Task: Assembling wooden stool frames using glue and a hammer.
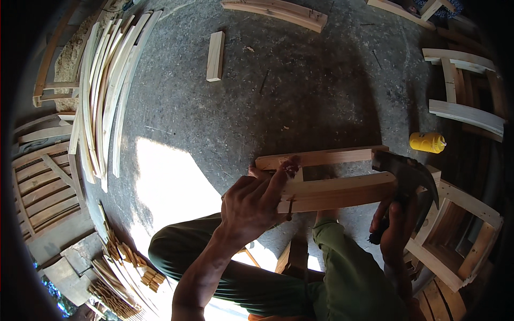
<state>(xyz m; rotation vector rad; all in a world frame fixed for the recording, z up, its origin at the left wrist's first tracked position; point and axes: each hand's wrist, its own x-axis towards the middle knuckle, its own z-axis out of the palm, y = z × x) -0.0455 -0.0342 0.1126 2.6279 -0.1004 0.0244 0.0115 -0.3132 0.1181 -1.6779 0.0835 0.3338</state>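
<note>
In front of me is a small wooden frame (337, 193), two pale boards joined by a short crosspiece near their left ends. My left hand (249, 200) is wrapped round the frame's left end. Beside its fingers a nail (289, 209) stands out from the side of the nearer board, its head toward me. My right hand (395, 222) is closed round the handle of a claw hammer (404, 172). The dark hammer head is by the frame's right end, overlapping it in view; whether they touch I cannot tell. Most of the handle is hidden by the hand.
A yellow bottle (427, 142) lies on the concrete floor to the right. Assembled wooden frames (455, 235) stand along the right side. Long wood strips (107, 91) are heaped at the left. A short wood block (215, 56) and a thick board (276, 13) lie farther off.
</note>
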